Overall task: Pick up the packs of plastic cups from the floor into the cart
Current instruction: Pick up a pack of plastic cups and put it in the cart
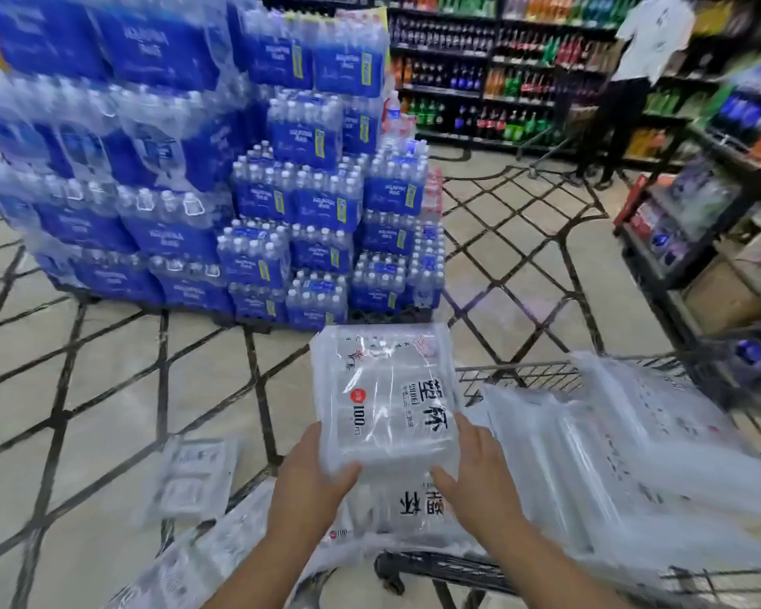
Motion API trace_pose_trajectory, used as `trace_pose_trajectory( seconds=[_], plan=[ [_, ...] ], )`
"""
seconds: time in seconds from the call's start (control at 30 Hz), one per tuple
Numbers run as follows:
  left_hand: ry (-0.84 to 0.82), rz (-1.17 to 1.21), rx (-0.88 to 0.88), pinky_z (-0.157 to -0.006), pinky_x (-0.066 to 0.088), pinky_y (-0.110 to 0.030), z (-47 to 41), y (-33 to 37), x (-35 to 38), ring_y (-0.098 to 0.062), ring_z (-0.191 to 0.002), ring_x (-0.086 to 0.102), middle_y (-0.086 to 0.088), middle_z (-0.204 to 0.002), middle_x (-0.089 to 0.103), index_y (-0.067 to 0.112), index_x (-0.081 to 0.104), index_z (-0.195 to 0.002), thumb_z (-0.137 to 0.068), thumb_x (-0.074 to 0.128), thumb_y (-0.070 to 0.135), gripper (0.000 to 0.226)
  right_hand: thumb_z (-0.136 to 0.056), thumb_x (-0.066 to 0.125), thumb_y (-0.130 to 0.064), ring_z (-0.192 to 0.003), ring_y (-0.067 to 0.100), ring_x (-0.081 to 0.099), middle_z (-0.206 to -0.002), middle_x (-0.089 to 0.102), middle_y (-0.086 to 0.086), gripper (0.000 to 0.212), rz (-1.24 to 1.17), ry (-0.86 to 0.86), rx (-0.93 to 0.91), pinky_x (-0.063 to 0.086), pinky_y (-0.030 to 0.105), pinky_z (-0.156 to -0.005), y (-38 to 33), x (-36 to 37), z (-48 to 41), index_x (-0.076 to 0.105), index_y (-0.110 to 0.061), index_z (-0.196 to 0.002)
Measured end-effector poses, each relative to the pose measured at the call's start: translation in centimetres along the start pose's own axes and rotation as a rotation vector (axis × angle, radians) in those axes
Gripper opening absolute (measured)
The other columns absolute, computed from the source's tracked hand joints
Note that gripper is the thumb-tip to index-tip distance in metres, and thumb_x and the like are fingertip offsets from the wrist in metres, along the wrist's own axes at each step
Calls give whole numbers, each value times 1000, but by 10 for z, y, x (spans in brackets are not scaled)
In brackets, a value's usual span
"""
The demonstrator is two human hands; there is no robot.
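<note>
Grip: left hand (313, 472) and right hand (475, 468) clasp the pack (383, 397), long axis pointing away; cart (523, 373) just right.

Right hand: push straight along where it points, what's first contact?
The pack of plastic cups that the right hand grips with the left hand: its fingers point into it. Beyond, depth unclear.

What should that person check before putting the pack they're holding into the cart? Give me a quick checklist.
1. Grip: left hand and right hand both hold the pack: ok.
2. Pack over the cart: it is near the left rim: cannot tell.
3. Room inside: piled packs fill it high: cannot tell.
4. Floor cleared: floor packs lie left of the cart: not ok.
</note>
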State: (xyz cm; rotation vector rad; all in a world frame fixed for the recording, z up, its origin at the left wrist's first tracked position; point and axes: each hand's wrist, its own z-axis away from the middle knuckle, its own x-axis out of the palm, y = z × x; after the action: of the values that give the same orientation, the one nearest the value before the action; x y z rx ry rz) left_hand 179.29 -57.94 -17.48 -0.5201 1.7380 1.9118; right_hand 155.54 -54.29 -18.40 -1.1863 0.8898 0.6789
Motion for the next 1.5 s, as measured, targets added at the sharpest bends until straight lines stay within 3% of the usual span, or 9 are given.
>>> trace_pose_trajectory(
  seconds=[0.13, 0.2, 0.37, 0.57, 0.7, 0.87, 1.03, 1.23, 1.5],
  plan=[
    [-75, -62, 42, -66, 38, -6, -7, 32, 45, 12, -82, 50, 36, -93, 46, 38, 44, -121, -81, 76, 37, 51, -93, 60, -46, -140, 19, 25, -153, 26, 1, 88, -26, -9, 100, 32, 33, -114, 52, -13, 1, 3, -26, -157],
    [-88, -96, 50, -69, 37, -6, -8, 36, 60, 10, -84, 51, 32, -98, 48, 29, 48, -130, -82, 75, 37, 56, -93, 60, -47, -142, 20, 23, -155, 25, 2, 88, -35, -26, 127, 30, 34, -116, 70, -11, 3, 3, -27, -157],
    [-202, -169, 13, -73, 46, -23, -8, 26, 84, -6, -92, 58, 22, -101, 56, 28, 48, -129, -79, 73, 42, 58, -93, 61, -46, -140, 22, 27, -154, 28, 3, 86, -49, -103, 185, 29, 34, -113, 95, -3, 12, 7, -25, -157],
    [-380, -267, -51, -80, 46, -26, -3, 5, 103, -15, -107, 59, 3, -124, 60, 27, 30, -146, -83, 70, 41, 75, -92, 66, -41, -142, 22, 28, -156, 30, 4, 87, -64, -219, 282, 28, 34, -115, 115, 9, 20, 11, -22, -157],
    [-412, -304, -26, -93, 40, -23, 1, 0, 95, -14, -128, 45, 6, -144, 45, 32, 21, -152, -83, 66, 46, 84, -86, 61, -37, -127, 24, 43, -140, 45, 6, 82, 182, -266, 271, 41, 32, -99, 115, 8, 6, 18, -16, -153],
    [-380, -354, -82, -114, 31, -37, -5, -18, 64, -19, -141, 30, 2, -156, 33, 34, 19, -154, -79, 62, 67, 93, -88, 53, -31, -135, 34, 33, -149, 35, 15, 75, 261, -201, 180, 30, 41, -113, 84, 5, -31, 19, -12, -153],
    [-166, -245, -279, -110, 36, -40, -2, -59, 4, -20, -136, 39, 1, -150, 42, 30, 33, -150, -82, 49, 74, 83, -100, 48, -36, -142, 33, 23, -157, 27, 16, 62, 182, -207, -69, 23, 43, -116, 9, 16, -64, 28, -11, -152],
    [23, -200, -448, -104, 40, -38, 21, -113, -67, -22, -127, 47, -2, -141, 50, 25, 39, -145, -84, 56, 65, 74, -97, 47, -45, -139, 27, 27, -153, 31, 9, 61, 114, -264, -248, 29, 39, -113, -76, 54, -67, 32, -18, -150],
    [-23, -127, -474, -105, 40, -39, -7, -177, -119, -22, -129, 48, -4, -147, 45, 22, 34, -150, -84, 54, 68, 83, -99, 42, -51, -143, 24, 21, -158, 20, 4, 66, 193, -404, -231, 28, 34, -116, -141, 113, -47, 22, -23, -154]
  ],
)
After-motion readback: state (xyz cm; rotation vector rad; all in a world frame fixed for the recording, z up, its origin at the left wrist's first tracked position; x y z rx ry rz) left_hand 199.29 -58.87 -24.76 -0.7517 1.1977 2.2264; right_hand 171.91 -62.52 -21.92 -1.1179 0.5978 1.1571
